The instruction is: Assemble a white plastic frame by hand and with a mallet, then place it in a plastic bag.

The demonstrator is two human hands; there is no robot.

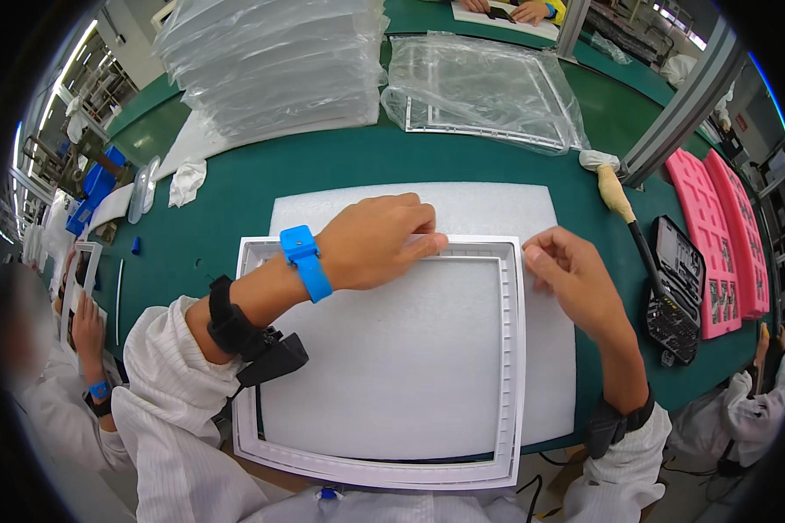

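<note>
A white rectangular plastic frame with a ribbed inner edge lies in front of me, mostly over a white foam sheet. Across its far bar rests my left hand, fingers curled in and thumb against the index finger; what they hold, if anything, is hidden. Just outside the frame's far right corner is my right hand. Its thumb and forefinger pinch together near the frame's edge, and anything between them is too small to name. A blue wrist strap circles my left wrist.
Bagged white parts are stacked high at the back left; a bagged frame lies beside them. On the right are a brush-like tool, an open bit case and pink foam trays. Co-workers' hands show left and at the back.
</note>
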